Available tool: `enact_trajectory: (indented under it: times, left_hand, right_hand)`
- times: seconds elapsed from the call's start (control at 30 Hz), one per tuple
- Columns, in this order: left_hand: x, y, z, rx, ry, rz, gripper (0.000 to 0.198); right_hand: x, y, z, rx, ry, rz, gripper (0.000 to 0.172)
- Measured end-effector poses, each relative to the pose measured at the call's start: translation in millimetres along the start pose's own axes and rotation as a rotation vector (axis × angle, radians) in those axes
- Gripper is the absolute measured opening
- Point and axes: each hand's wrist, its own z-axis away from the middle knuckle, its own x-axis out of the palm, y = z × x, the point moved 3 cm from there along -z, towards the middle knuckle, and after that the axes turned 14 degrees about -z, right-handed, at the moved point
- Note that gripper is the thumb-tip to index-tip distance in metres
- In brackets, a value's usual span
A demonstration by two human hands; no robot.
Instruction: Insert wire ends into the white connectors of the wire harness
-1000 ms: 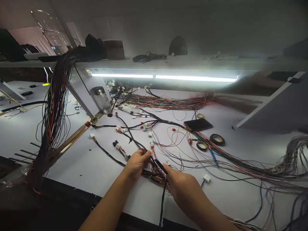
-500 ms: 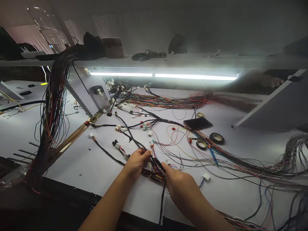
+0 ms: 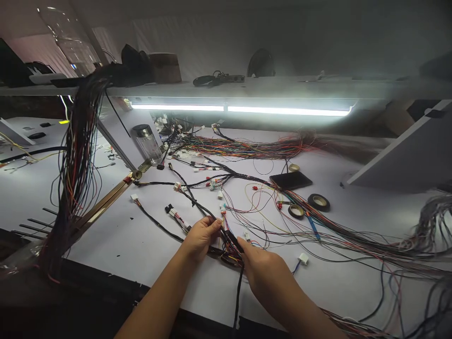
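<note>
Pinching the black cable bundle between thumb and fingers of the left hand; grasping a black sleeve-like piece in the right hand, above the white table. Ideally aligning both holds, tensioning lightly, not straining nearby coloured wires.

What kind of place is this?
Probably a wire-harness workshop: a thick wire bundle hangs from the shelf, a black tape roll lies on the table, and a cable ends in a white connector.

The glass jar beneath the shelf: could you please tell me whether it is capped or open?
Capped: a dark lid covers the top of the glass jar.
</note>
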Motion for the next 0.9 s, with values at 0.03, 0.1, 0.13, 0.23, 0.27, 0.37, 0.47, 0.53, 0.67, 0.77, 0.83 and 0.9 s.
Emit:
enact_trajectory:
  times: [0.03, 0.1, 0.13, 0.23, 0.27, 0.37, 0.47, 0.53, 0.67, 0.77, 0.83, 0.9]
  left_hand:
    - [0.2, 0.1, 0.2, -0.001, 0.004, -0.001, 0.031]
    - [0.7, 0.3, 0.5, -0.002, 0.012, -0.005, 0.031]
    - [1.0, 0.4, 0.7, -0.001, 0.016, -0.006, 0.032]
    - [1.6, 0.0, 0.6, 0.006, 0.035, -0.015, 0.032]
    - [1.6, -0.4, 0.4, 0.009, 0.044, -0.018, 0.032]
    - [1.1, -2.1, -0.6, 0.015, 0.069, -0.033, 0.033]
    - [0.1, -3.8, -1.2, 0.02, 0.084, -0.047, 0.033]
    - [-0.3, -4.7, -1.2, 0.024, 0.086, -0.057, 0.032]
    - [0.4, -6.0, -0.7, 0.034, 0.088, -0.072, 0.031]
    - [1.6, -6.2, -0.1, 0.044, 0.094, -0.079, 0.03]
    - [2.1, -5.9, 0.1, 0.05, 0.101, -0.081, 0.03]
    - [2.2, -5.5, 0.0, 0.054, 0.106, -0.079, 0.03]
  right_hand:
    - [0.5, -0.4, -0.3, -0.004, 0.0, -0.001, 0.05]
    - [1.6, -1.1, -0.5, -0.01, 0.007, 0.003, 0.051]
    - [2.4, -1.4, -0.5, -0.012, 0.012, 0.013, 0.051]
    - [5.3, -2.3, 0.4, -0.017, 0.006, 0.066, 0.053]
    - [6.2, -2.7, 0.9, -0.02, -0.004, 0.087, 0.055]
    - [8.6, -3.1, 2.6, -0.03, -0.034, 0.124, 0.061]
    - [11.0, -1.7, 5.3, -0.033, -0.063, 0.134, 0.063]
    - [12.1, -0.3, 7.9, -0.03, -0.066, 0.156, 0.065]
    - [11.8, 0.6, 13.4, -0.039, -0.07, 0.215, 0.071]
    - [11.4, 0.2, 15.9, -0.059, -0.074, 0.238, 0.072]
    - [13.9, 1.0, 17.8, -0.069, -0.068, 0.246, 0.071]
    - [19.4, 3.8, 21.2, -0.077, -0.053, 0.258, 0.071]
